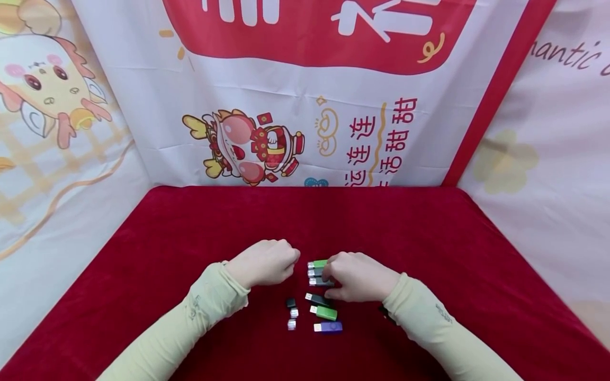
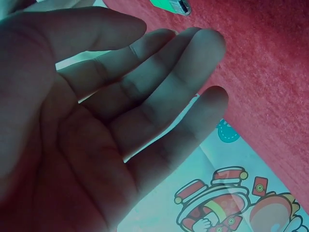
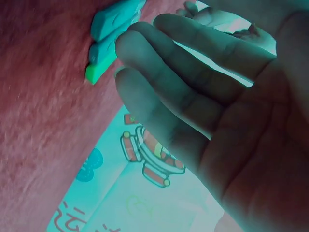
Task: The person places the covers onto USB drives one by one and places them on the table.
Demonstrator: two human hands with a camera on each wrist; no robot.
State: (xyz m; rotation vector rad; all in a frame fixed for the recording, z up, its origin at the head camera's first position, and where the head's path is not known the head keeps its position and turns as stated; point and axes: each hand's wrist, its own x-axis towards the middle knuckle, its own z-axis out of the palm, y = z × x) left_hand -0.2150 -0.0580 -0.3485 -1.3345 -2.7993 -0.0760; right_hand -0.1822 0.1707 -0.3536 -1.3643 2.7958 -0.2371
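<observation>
My left hand [image 1: 267,262] hovers left of the USB sticks with its fingers loosely bent and nothing in them; its palm [image 2: 72,150] faces the left wrist camera. My right hand [image 1: 359,278] is over the right ends of the upper sticks, its fingers [image 3: 164,108] relaxed and holding nothing. Side by side there lie a green USB stick [image 1: 320,263], a grey one [image 1: 314,273] and a darker grey one [image 1: 319,282], partly covered by the fingertips. Below them are a black USB stick [image 1: 316,300], another green one [image 1: 325,313] and a purple one [image 1: 330,327].
Left of the lower sticks sit a small black cap [image 1: 290,302] and two clear caps [image 1: 294,313]. A dark object [image 1: 385,311] shows partly beneath the right sleeve. Red cloth [image 1: 214,217] covers the table, and a printed curtain [image 1: 295,95] hangs behind it.
</observation>
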